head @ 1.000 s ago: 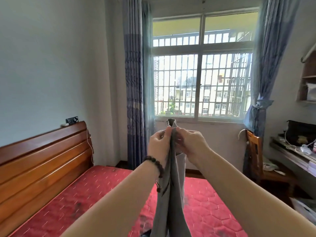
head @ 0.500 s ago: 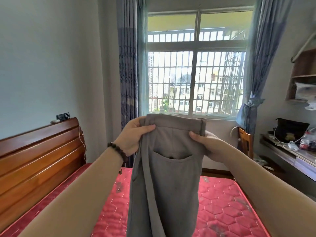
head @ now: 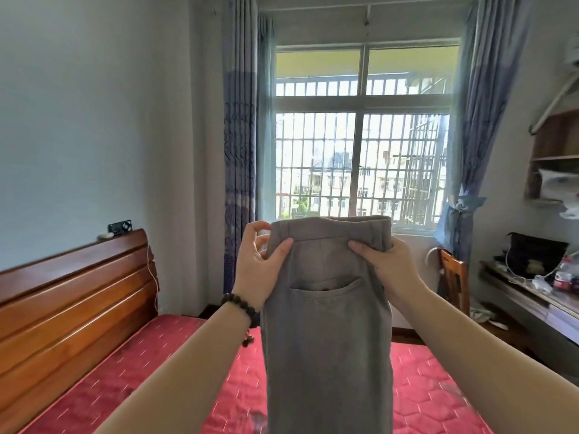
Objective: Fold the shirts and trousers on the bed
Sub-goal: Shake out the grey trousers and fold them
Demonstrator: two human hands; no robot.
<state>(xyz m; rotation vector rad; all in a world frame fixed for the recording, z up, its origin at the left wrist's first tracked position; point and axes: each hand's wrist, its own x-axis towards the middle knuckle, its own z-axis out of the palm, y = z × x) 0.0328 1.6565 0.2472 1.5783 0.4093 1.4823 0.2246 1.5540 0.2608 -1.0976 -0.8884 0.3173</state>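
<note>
Left hand (head: 260, 270) and right hand (head: 388, 264) gripped waistband corners of grey cotton trousers (head: 329, 333), held upright above red quilted bed (head: 150, 371), pocket facing wearer.

You face a barred window (head: 363, 164) bright with daylight, buildings beyond it, with blue curtains (head: 239, 145) hanging on both sides. Pale walls (head: 94, 120) surround you. On your left stands a wooden headboard (head: 72, 296) above a red quilted mattress (head: 150, 371). On your right are a wooden chair (head: 454, 277), a cluttered tabletop (head: 529, 303) and a wall shelf (head: 554, 158).
</note>
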